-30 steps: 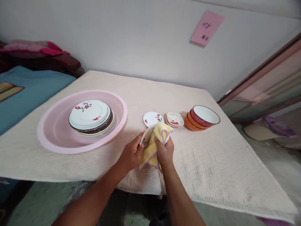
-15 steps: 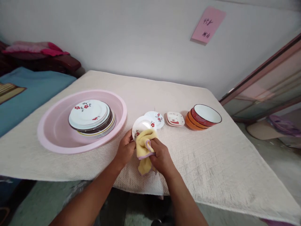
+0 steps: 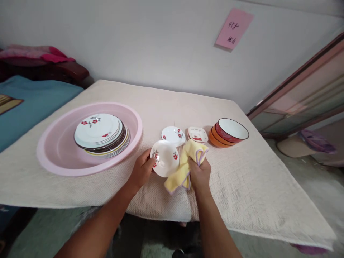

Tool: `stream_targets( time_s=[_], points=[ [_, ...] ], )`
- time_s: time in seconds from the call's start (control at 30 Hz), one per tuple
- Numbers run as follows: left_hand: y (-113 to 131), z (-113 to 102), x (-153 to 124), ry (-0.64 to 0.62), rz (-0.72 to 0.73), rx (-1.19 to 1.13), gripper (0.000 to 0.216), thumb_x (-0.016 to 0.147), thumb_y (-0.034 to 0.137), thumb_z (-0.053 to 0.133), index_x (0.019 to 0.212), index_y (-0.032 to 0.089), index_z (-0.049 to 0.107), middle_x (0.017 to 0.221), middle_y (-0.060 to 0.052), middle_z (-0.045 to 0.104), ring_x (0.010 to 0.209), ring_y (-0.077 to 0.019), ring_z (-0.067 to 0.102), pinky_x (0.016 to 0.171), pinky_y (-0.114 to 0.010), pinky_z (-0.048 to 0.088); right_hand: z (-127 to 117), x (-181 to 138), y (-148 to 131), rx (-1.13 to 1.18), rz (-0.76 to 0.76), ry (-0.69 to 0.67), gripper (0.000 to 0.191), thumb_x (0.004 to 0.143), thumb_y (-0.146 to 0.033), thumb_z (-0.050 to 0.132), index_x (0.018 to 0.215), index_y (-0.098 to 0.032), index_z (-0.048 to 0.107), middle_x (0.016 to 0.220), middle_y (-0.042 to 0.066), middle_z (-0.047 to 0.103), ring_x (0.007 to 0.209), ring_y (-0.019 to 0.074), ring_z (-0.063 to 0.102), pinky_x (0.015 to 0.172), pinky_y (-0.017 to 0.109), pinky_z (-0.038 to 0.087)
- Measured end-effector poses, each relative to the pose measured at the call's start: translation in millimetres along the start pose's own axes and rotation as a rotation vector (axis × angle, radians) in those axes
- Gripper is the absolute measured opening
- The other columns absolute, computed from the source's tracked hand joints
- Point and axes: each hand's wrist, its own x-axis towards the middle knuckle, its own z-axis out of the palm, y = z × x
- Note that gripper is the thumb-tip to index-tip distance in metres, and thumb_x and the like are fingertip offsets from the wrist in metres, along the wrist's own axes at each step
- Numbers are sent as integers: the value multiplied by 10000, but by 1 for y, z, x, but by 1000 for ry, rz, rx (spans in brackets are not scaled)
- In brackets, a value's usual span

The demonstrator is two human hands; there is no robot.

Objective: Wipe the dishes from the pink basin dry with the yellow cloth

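My left hand grips the left edge of a small white plate with red flowers, thumb on its face, tilted above the table. Bunched in my right hand is a yellow cloth with a purple edge, just right of the plate. Behind the held plate, another flowered saucer lies on the table. To its right stand small square dishes, partly overlapped by the cloth, and then a stack of bowls, red above orange.
A large pink basin at the left holds a stack of plates. A cream cloth covers the table. The wall rises behind, carrying a pink note. A bin stands on the floor at the right.
My right hand has drawn the yellow cloth off the plate and to the right. The plate's face is now uncovered, turned more toward me and slightly lower.
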Motion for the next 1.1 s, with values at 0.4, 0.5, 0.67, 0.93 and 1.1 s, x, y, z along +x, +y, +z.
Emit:
stream_targets(
  time_s=[0.4,0.5,0.67,0.93,1.1],
  points=[
    [-3,-2,-9,-110,333,511,283,906,313,384,1090,182,554,787,-27,610,700,-155,555,622,-244,395,17,-18,-20,-154,-278,-307,273,838,-340,541,1059,-195,607,883,33,650,778,184,586,708,293,462],
    [-2,-4,-11,-92,396,547,311,904,290,392,1159,184,533,880,-50,634,774,-172,579,680,-262,412,22,-21,-26,-211,-373,-294,215,832,-352,562,965,-191,614,803,24,615,722,170,569,671,282,456],
    [-4,-9,-11,100,360,512,295,922,309,378,1124,176,548,842,-32,619,730,-154,556,671,-257,409,24,-20,-28,-273,-447,-288,239,807,-338,595,991,-185,605,862,48,608,785,191,571,702,306,457],
    [6,-10,-3,346,333,203,273,900,341,412,1029,169,579,931,-45,621,862,-168,551,773,-265,434,17,-17,-20,87,-100,-263,250,729,-327,610,939,-200,658,858,29,687,784,224,629,687,330,498],
    [1,-7,3,293,137,-74,253,825,389,516,902,168,610,786,-17,625,715,-148,558,629,-227,434,15,-12,-27,551,259,-115,360,689,-294,649,1032,-190,624,933,44,707,825,241,664,686,347,527]
  ],
)
